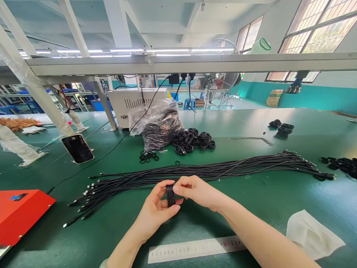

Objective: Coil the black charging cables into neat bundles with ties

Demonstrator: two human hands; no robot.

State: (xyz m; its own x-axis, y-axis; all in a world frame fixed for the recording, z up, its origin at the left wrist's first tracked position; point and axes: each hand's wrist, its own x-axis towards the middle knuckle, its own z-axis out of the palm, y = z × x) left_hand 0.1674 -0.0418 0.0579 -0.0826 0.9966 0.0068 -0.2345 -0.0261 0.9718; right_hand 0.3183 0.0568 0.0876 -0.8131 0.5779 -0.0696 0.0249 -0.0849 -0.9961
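Note:
My left hand (154, 214) and my right hand (196, 191) meet over the green table (251, 208), both pinching a small coiled black cable (170, 195) held upright between thumbs and fingers. Just beyond the hands lies a long bundle of straight black cables (200, 173), stretching from lower left to the right. Farther back sits a pile of finished black cable coils (193, 140) beside a clear plastic bag of coils (158, 124). A few small black ties (148, 156) lie in front of the bag.
A white ruler (195, 248) is fixed near the front edge. A white cloth (314, 234) lies at the right, a red box (19, 214) at the left, a phone (77, 149) propped behind it. More black coils (281, 128) sit at the far right.

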